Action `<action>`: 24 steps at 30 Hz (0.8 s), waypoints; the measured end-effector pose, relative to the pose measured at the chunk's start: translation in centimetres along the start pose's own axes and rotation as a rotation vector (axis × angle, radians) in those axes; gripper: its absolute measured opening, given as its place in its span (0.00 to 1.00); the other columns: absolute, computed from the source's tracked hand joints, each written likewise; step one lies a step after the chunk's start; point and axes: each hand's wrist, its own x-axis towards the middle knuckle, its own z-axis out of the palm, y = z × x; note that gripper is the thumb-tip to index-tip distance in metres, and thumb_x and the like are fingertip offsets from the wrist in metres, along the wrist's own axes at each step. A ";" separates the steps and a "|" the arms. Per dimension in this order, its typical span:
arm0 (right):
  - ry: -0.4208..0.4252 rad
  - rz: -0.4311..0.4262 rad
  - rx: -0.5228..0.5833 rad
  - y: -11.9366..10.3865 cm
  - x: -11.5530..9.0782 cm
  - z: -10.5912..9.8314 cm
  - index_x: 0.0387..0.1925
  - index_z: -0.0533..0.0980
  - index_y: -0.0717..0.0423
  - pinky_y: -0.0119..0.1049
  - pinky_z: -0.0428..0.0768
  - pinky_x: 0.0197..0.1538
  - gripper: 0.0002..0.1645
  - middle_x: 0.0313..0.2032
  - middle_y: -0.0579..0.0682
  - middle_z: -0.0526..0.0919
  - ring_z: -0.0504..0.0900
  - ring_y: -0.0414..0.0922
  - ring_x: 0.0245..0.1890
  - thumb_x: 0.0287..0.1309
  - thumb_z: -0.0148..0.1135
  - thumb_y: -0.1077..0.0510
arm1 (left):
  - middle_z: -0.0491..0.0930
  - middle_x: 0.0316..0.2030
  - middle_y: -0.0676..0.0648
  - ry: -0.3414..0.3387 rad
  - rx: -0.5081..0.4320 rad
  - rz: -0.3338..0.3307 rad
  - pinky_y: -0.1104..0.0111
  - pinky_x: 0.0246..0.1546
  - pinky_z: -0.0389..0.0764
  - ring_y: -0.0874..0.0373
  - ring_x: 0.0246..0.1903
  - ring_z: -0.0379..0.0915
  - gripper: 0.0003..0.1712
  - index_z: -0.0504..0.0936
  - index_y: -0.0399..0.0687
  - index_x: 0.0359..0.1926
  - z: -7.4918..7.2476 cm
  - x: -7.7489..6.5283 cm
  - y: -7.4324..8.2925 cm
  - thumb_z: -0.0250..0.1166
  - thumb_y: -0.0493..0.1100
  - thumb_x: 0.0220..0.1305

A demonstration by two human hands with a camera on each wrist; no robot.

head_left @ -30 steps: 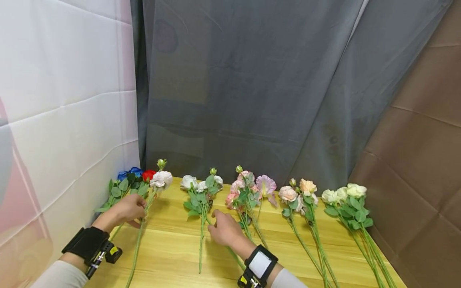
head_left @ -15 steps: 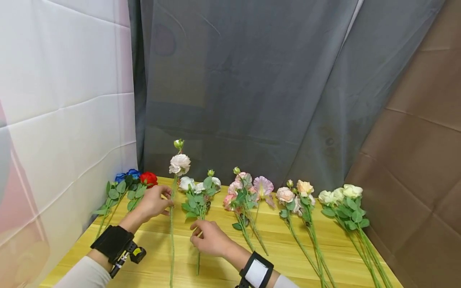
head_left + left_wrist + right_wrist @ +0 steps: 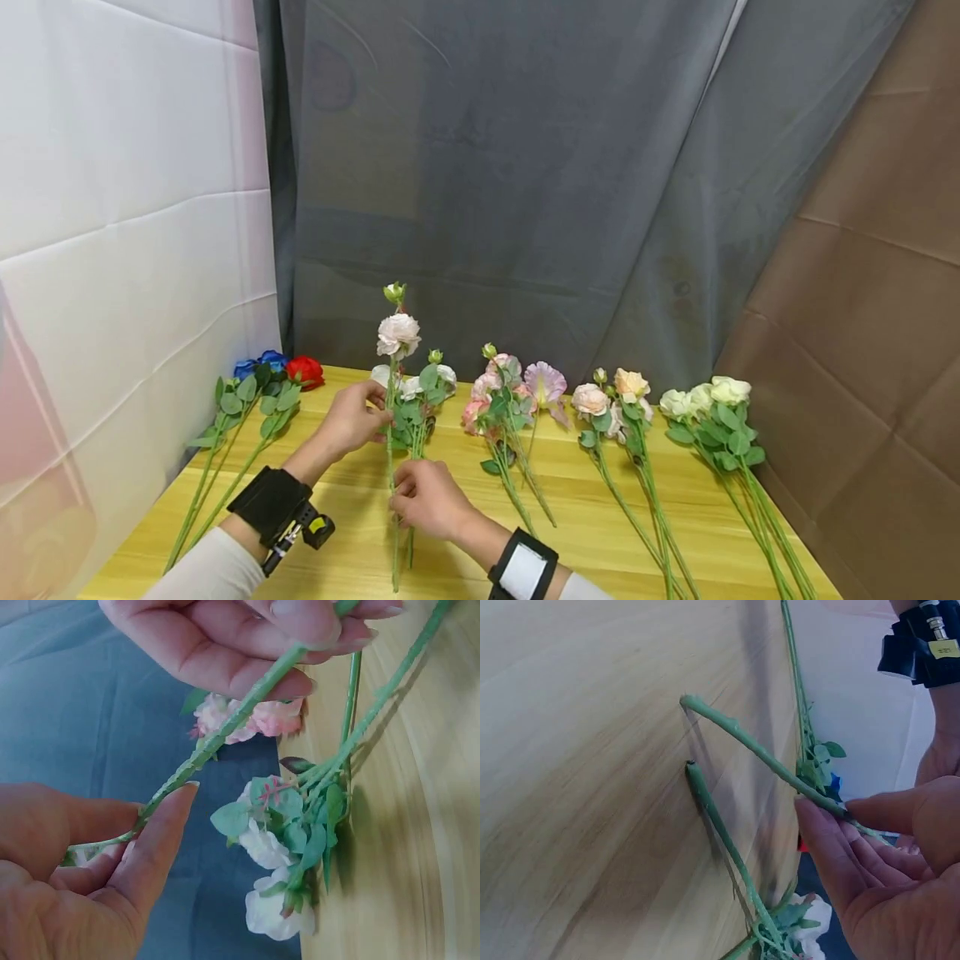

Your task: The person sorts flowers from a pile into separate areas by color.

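Observation:
A pale pink-white flower (image 3: 398, 335) with a green bud above it stands nearly upright on a long stem. My left hand (image 3: 352, 423) pinches the stem (image 3: 184, 772) below the bloom, between thumb and fingers. Lower down, my right hand (image 3: 433, 500) pinches the same stem; in the right wrist view the stem's cut end (image 3: 694, 702) sticks out past the thumb, close over the table. Just behind lie white flowers (image 3: 274, 913) with green leaves, partly covered by the held stem in the head view.
Blue roses (image 3: 272, 361) and a red rose (image 3: 306, 372) lie at the left. Rightward are pink flowers (image 3: 486, 385), a purple bloom (image 3: 545, 382), peach flowers (image 3: 632, 384) and cream roses (image 3: 729, 390). Grey cloth (image 3: 487, 192) hangs behind the wooden table (image 3: 600, 550).
My left hand has lifted the pale flower from beside the red rose and carried it right, over the white flowers. My right hand has shifted left and taken hold of its lower stem.

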 end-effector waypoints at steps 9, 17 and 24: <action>0.064 -0.037 -0.030 0.0 -0.8 -1.5 0.48 0.78 0.68 0.30 0.83 0.29 0.10 0.31 0.52 0.85 0.86 0.43 0.26 0.67 0.58 0.70 | 0.80 0.43 0.39 -0.029 0.037 0.097 0.62 0.29 0.87 0.49 0.34 0.84 0.14 0.77 0.34 0.53 -0.1 0.5 -0.5 0.64 0.39 0.72; 0.171 -0.070 -0.022 0.6 -2.4 -3.8 0.46 0.77 0.68 0.36 0.87 0.33 0.08 0.35 0.56 0.82 0.88 0.53 0.33 0.66 0.59 0.72 | 0.83 0.39 0.41 0.009 0.320 0.140 0.61 0.33 0.84 0.54 0.32 0.81 0.10 0.81 0.38 0.47 -3.2 -0.4 -3.0 0.62 0.41 0.74; 0.200 -0.054 -0.053 2.4 -3.6 -6.5 0.49 0.75 0.72 0.45 0.88 0.35 0.11 0.35 0.59 0.81 0.87 0.58 0.35 0.67 0.58 0.71 | 0.82 0.36 0.33 0.109 0.664 0.036 0.50 0.34 0.81 0.40 0.35 0.79 0.15 0.79 0.28 0.43 -9.1 -1.6 -6.8 0.67 0.38 0.63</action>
